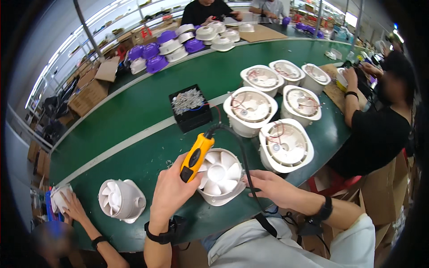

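Note:
My left hand (172,192) is wrapped round a yellow and black electric screwdriver (197,154), its cord end upward. The lower end of the tool is hidden by the hand. Directly beside it, a round white fan housing (217,172) stands on the green table with its white blades facing up. My right hand (272,187) is closed against the right side of that housing, fingers and thumb at its wall. The black cord (241,152) loops from the screwdriver down across the right fingers.
Another fan housing (121,199) lies tilted at left, near a co-worker's hand on a white part (60,198). A black box of screws (190,107) stands beyond. Several white housings with red wires (286,145) crowd the right. Purple and white covers (170,47) line the far side; a person works at right.

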### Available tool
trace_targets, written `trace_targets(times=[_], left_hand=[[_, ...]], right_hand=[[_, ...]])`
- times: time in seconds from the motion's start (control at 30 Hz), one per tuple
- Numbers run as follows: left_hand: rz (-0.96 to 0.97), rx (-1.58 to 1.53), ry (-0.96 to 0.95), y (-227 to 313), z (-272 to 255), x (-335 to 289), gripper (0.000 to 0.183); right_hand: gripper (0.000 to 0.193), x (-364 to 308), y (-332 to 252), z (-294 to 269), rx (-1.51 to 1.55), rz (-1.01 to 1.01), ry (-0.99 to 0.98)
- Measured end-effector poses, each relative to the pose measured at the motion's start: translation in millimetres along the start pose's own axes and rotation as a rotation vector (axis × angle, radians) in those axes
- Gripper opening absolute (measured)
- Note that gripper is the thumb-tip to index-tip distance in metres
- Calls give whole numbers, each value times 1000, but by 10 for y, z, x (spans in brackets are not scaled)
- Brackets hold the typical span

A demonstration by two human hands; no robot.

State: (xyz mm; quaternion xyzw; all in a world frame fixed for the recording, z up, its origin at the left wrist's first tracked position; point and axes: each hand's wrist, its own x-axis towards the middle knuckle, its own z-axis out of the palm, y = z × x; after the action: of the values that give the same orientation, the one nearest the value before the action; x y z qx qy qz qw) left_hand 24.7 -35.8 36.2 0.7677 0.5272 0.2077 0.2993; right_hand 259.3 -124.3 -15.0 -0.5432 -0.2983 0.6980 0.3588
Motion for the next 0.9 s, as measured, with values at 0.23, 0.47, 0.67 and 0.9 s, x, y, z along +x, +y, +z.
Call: trace_targets(times=[0.23,0.47,0.67,0.9], left_hand=[[-8,-25,27,-50,50,-60,45],[-66,-156,73,-218,146,-116,45],[-107,-249,48,-286,181,-104,47],[-46,-303,84,-314,189,-159,46]], right_hand=[[44,275,-20,78,98,45,-23],[41,343,118,74,-274,-99,165],[62,122,26,173,-324,-114,254],[70,322,113,175,-324,-558,364]])
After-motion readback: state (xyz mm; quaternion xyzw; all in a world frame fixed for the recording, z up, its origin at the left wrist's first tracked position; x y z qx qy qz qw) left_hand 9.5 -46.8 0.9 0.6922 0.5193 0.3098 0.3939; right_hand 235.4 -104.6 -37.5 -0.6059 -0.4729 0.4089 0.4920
